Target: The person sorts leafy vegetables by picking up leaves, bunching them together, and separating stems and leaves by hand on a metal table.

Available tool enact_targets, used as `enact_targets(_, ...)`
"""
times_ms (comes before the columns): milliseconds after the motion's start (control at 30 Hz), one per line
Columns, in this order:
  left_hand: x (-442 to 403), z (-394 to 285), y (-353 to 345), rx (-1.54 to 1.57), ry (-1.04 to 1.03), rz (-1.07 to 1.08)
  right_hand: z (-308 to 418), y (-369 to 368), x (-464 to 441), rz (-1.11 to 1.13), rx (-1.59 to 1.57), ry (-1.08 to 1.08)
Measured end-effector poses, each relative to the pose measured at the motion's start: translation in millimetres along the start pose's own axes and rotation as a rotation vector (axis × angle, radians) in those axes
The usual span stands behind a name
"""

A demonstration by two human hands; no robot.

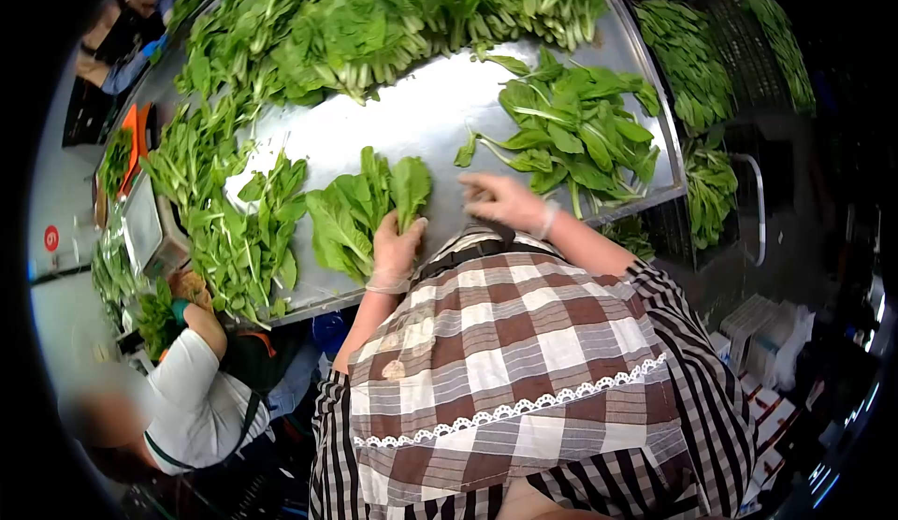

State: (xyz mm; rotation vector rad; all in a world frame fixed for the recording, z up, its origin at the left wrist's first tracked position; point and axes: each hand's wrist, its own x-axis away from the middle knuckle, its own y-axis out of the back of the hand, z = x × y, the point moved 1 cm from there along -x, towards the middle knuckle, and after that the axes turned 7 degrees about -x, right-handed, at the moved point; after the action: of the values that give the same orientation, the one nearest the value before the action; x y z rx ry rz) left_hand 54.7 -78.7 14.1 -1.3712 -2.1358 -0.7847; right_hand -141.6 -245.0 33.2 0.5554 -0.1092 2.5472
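Observation:
My left hand (398,247), in a thin clear glove, is closed around the stems of a bunch of leafy greens (360,211) at the table's near edge. The bunch's leaves fan out to the left and upward. To the right, my right hand (507,204), gloved too, hovers over bare metal with its fingers loosely bent and a little apart; nothing shows in them. Just beyond it lies a loose pile of leafy greens (580,127), with one stalk reaching out to the left.
The metal table (430,99) carries a large heap of greens (374,24) at the back and more greens (243,211) at left. Crates of greens (683,62) stand at right. A co-worker in a white shirt (206,384) is at lower left; another person's blue-gloved hand (154,48) shows at upper left.

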Motion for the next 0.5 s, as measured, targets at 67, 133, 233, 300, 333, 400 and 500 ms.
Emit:
enact_targets(67,7.2,7.6,-2.4,0.033,-0.065,-0.013,-12.6,-17.4,-19.1,0.103,-0.117,-0.068)
enact_targets(133,11.0,16.8,-2.6,0.114,-0.020,0.001,-38.0,-9.7,-40.2,0.038,-0.357,-0.145)
enact_targets(233,47.2,-26.7,9.8,-0.488,-0.057,-0.038,-9.6,30.8,-28.5,-0.199,-0.417,-0.122)
enact_targets(300,54.8,-39.9,13.5,-0.426,-0.089,-0.003,-30.4,60.2,-18.0,-0.325,-0.457,-0.145)
enact_targets(333,51.6,-42.1,15.2,-0.400,-0.108,0.016,-33.4,70.3,-14.1,-0.379,-0.484,-0.174)
enact_targets(400,38.5,-43.8,9.5,-0.254,-0.194,0.043,-40.0,92.2,-3.3,-0.443,-0.459,-0.140)
enact_targets(500,21.2,-68.8,1.1,-0.089,-0.273,0.092,-40.6,109.2,5.0,-0.536,-0.466,-0.121)
